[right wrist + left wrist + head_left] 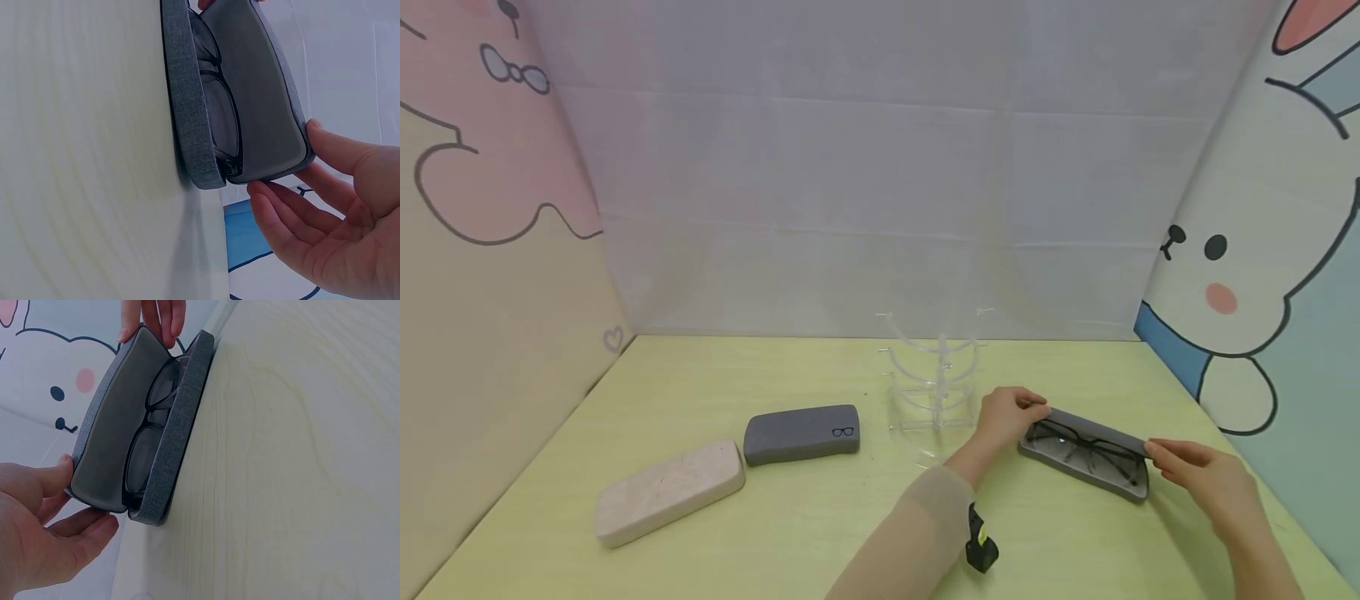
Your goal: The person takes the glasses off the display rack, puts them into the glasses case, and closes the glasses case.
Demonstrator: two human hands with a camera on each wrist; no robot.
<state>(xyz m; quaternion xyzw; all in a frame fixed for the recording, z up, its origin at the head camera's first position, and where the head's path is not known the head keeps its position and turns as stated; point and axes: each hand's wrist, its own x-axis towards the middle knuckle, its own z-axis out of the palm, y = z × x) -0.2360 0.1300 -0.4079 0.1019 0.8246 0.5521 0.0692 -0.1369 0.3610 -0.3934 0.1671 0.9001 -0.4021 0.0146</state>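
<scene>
A grey fabric glasses case (1084, 457) lies open on the yellow-green table (820, 533) at the right. Black-framed glasses (1086, 446) rest in its lower half (178, 425), and the lid (115, 419) stands raised behind them. My left hand (1037, 410) pinches the lid's left end, thumb (61, 470) on the rim and fingers behind it. At the other end my right hand (1153, 450) pinches the lid the same way, with its thumb (325, 134) on the rim and the fingers (275, 200) under the lid's corner.
A clear acrylic glasses stand (936, 379) rises just left of my left hand. A closed dark grey case (801, 433) and a closed beige case (670, 492) lie at the table's left. Cartoon-printed walls (1247, 275) enclose both sides, a pale curtain the back.
</scene>
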